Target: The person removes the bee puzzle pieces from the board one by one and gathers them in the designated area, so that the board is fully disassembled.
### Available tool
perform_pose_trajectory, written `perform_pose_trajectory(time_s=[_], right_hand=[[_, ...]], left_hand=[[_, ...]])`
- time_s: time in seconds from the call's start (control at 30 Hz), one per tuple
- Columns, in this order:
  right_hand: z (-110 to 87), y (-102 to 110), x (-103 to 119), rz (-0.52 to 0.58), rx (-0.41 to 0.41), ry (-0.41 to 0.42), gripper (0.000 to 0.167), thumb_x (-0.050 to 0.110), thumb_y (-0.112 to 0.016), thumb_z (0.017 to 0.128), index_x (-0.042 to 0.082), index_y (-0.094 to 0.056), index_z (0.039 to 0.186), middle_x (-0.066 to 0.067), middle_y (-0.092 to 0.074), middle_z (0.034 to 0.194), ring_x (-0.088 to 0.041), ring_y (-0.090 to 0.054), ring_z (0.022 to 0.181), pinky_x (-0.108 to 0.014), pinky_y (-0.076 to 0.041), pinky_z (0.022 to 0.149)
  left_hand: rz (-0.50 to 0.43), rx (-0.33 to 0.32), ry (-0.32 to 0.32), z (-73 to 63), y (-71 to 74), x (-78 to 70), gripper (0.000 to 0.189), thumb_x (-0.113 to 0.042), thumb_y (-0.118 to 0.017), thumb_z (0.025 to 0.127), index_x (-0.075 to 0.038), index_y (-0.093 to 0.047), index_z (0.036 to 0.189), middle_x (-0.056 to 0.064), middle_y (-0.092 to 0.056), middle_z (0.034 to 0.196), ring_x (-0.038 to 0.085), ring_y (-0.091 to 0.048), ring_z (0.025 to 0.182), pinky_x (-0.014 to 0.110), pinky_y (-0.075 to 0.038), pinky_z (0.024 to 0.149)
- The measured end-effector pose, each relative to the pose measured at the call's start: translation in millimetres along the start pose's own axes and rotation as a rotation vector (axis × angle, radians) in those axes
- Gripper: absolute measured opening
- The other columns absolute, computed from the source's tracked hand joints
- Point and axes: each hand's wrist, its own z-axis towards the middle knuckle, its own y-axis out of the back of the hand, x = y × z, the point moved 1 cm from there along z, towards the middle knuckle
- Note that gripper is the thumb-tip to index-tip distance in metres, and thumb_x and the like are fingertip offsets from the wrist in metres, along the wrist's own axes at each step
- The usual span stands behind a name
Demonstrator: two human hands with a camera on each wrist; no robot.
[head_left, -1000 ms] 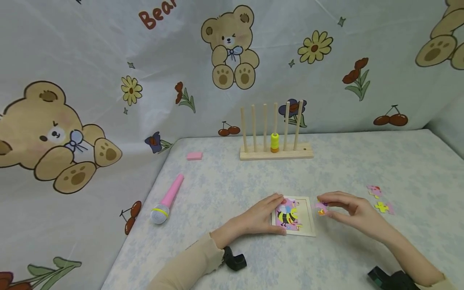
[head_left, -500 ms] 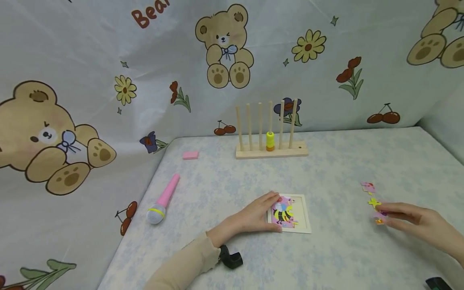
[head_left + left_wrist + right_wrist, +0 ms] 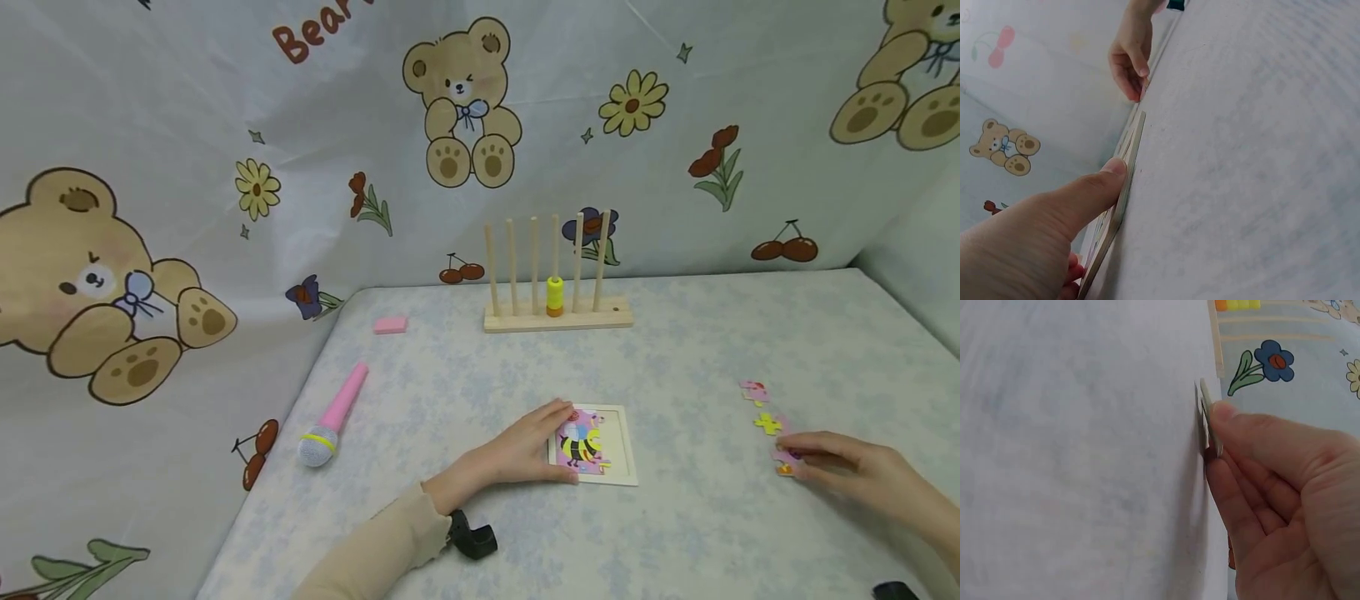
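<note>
A bee jigsaw in a pale wooden frame (image 3: 628, 467) lies flat on the table, its left part filled with picture pieces (image 3: 579, 446) and its right part bare. From the left side my left hand (image 3: 517, 450) grips the frame, thumb on the near edge and fingers at the far one. Over to the right, my right hand (image 3: 862, 467) pinches a pink puzzle piece (image 3: 783, 467) between thumb and fingers. Seen edge-on in the right wrist view, this piece (image 3: 1209, 412) is close over the tabletop. Just beyond it lie a yellow-and-pink piece (image 3: 768, 423) and another pink piece (image 3: 754, 392).
Toward the back stands a wooden peg rack (image 3: 558, 323) with yellow and orange beads (image 3: 554, 296) on one peg. A pink toy microphone (image 3: 337, 417) and a pink block (image 3: 391, 325) are at the left. Behind the table hangs a bear-print cloth (image 3: 322, 125).
My right hand has carried its puzzle piece rightward from beside the frame to the loose pieces, and is lower now. The left hand keeps its grip on the frame. The head view shifted slightly.
</note>
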Motion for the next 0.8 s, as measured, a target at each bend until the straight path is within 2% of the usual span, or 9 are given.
perform_pose_trajectory(time_s=[0.17,0.27,0.33,0.47,0.53,0.6,0.7,0.8], right_hand=[[-1.5,-3.2,1.3,-0.023,-0.036,0.062,0.034,0.012,-0.076,0.079,0.008,-0.067,0.112,0.026,-0.057,0.104,0.018,-0.049,0.093,-0.006,-0.044,0.069],[-0.8,-2.3,-0.1,-0.042,-0.038,0.059,0.034,0.012,-0.076,0.079,0.009,-0.067,0.111,0.022,-0.060,0.103,0.018,-0.049,0.093,-0.005,-0.043,0.069],[-0.3,-0.2,-0.5,-0.024,-0.017,0.017,0.034,0.015,-0.074,0.082,0.008,-0.066,0.114,0.019,-0.062,0.104,0.017,-0.051,0.091,-0.008,-0.045,0.067],[3.9,4.4,6.7,0.039,-0.012,-0.089,0.037,0.024,-0.066,0.090,0.002,-0.061,0.120,0.024,-0.059,0.105,0.015,-0.054,0.087,-0.013,-0.048,0.064],[9.3,5.7,18.6,0.087,-0.029,-0.097,0.038,0.025,-0.063,0.093,0.001,-0.059,0.122,0.024,-0.058,0.106,0.012,-0.056,0.087,-0.014,-0.049,0.065],[18.1,4.7,37.1,0.169,-0.043,-0.064,0.037,0.022,-0.061,0.094,0.000,-0.058,0.123,0.024,-0.058,0.108,0.010,-0.057,0.090,-0.014,-0.049,0.067],[34.9,-5.0,72.3,0.270,-0.015,0.034,0.033,0.014,-0.061,0.094,-0.001,-0.058,0.123,0.011,-0.062,0.113,0.003,-0.059,0.094,-0.016,-0.050,0.071],[52.6,-26.3,105.4,0.297,0.024,0.098,0.030,0.013,-0.062,0.093,0.000,-0.061,0.120,-0.002,-0.064,0.114,-0.001,-0.060,0.095,-0.019,-0.052,0.072]], left_hand=[[-0.001,-0.004,0.001,-0.7,0.3,-0.1,0.096,-0.054,-0.067,0.082,-0.005,-0.020,0.150,0.006,-0.017,0.155,0.013,-0.008,0.142,0.030,-0.017,0.111],[-0.008,-0.006,0.000,-0.6,0.7,-1.4,0.096,-0.054,-0.067,0.082,-0.005,-0.021,0.150,0.006,-0.017,0.155,0.014,-0.008,0.142,0.030,-0.017,0.111],[-0.006,-0.008,0.000,-0.5,0.5,-1.9,0.096,-0.054,-0.066,0.082,-0.005,-0.021,0.150,0.006,-0.017,0.155,0.014,-0.008,0.142,0.029,-0.017,0.111],[-0.012,-0.002,0.006,-2.1,-0.3,-1.5,0.096,-0.054,-0.067,0.082,-0.005,-0.021,0.150,0.006,-0.017,0.155,0.014,-0.008,0.142,0.030,-0.017,0.111],[-0.018,0.004,0.011,-2.7,-0.4,-1.1,0.096,-0.054,-0.067,0.082,-0.006,-0.020,0.151,0.006,-0.016,0.156,0.014,-0.007,0.142,0.030,-0.017,0.111],[-0.014,0.004,0.011,-1.9,-0.1,-0.8,0.097,-0.054,-0.067,0.082,-0.006,-0.019,0.151,0.006,-0.016,0.156,0.014,-0.007,0.142,0.029,-0.017,0.111],[-0.002,-0.003,0.012,0.0,1.1,-1.1,0.097,-0.053,-0.068,0.081,-0.006,-0.019,0.151,0.005,-0.017,0.156,0.013,-0.007,0.142,0.028,-0.016,0.111],[0.001,-0.002,0.009,0.0,1.8,-2.6,0.097,-0.053,-0.068,0.081,-0.005,-0.020,0.150,0.006,-0.018,0.155,0.014,-0.008,0.142,0.027,-0.015,0.111]])
